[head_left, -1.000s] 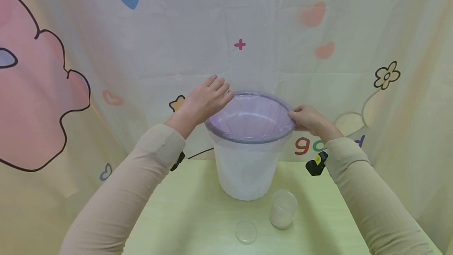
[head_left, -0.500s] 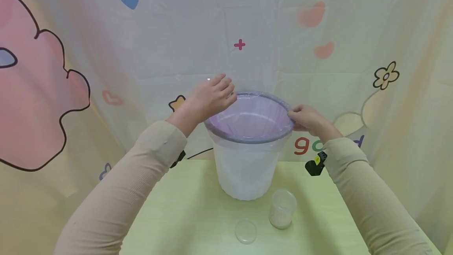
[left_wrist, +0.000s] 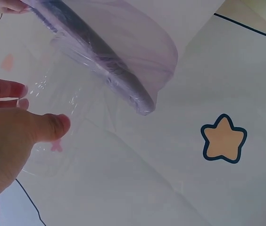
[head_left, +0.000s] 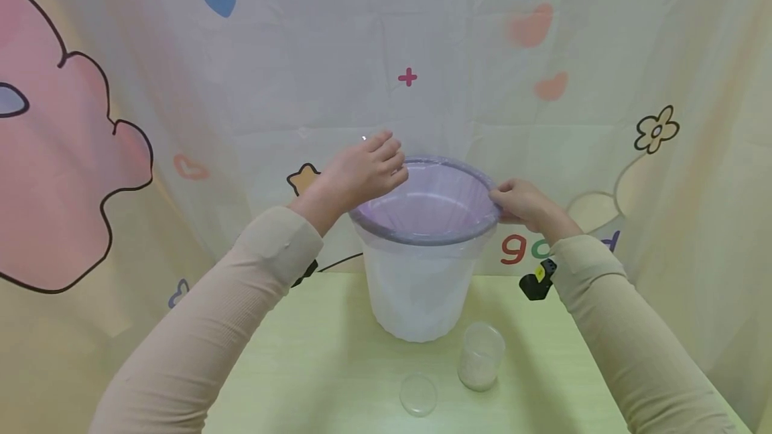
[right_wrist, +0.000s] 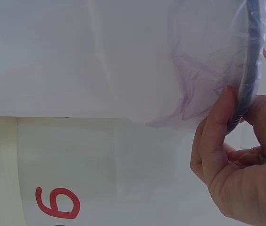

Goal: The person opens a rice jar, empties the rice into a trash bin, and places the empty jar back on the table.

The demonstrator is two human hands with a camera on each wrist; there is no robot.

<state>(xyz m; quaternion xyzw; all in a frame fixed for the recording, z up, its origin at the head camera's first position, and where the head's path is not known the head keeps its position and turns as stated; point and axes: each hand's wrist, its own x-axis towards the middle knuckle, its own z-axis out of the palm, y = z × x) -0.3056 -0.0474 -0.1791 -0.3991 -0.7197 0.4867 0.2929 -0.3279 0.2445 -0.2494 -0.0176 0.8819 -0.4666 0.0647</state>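
A white trash bin stands upright on the table, its grey rim covered by a thin purplish trash bag. My right hand grips the rim at the right side, thumb and fingers on either side of it in the right wrist view. Over the rim's left side is my left hand. It holds a see-through plastic cup, tilted with its near end by the bagged rim in the left wrist view. From the head, the back of the hand hides most of this cup.
A clear jar with pale contents in its bottom stands on the table in front of the bin. Beside it lies a round clear lid. A printed curtain hangs close behind the bin.
My left hand has shifted a little to the right over the bin's opening. My right hand and the bin have stayed in place.
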